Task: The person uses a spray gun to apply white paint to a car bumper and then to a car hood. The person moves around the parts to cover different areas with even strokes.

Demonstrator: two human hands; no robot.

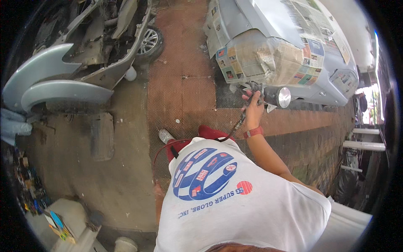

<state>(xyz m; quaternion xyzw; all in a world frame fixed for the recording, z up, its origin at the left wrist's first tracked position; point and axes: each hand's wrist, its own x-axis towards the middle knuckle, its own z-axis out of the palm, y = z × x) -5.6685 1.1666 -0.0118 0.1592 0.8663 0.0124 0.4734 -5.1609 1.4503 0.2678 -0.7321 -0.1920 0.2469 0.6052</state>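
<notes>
My right hand (253, 110) is wrapped round the handle of a dark spray gun (257, 89), held out ahead beside a silver car body. The gun's round cup (280, 97), with a shiny end, sticks out to the right. From the gun's base a thin reddish hose (183, 140) runs left across my front and down toward my left hand (158, 191). That hand hangs low at my left side, partly cut off by my shirt; its fingers do not show clearly. Newspaper masking (247, 59) covers much of the car body (323, 90) near the gun.
A stripped car shell (109, 54) with a wheel (150, 41) stands at the far left, silver fender panels (67, 93) before it. Reddish textured mats (180, 88) cover the floor ahead. At lower left are a cluttered bench (69, 214) and a bucket (126, 244).
</notes>
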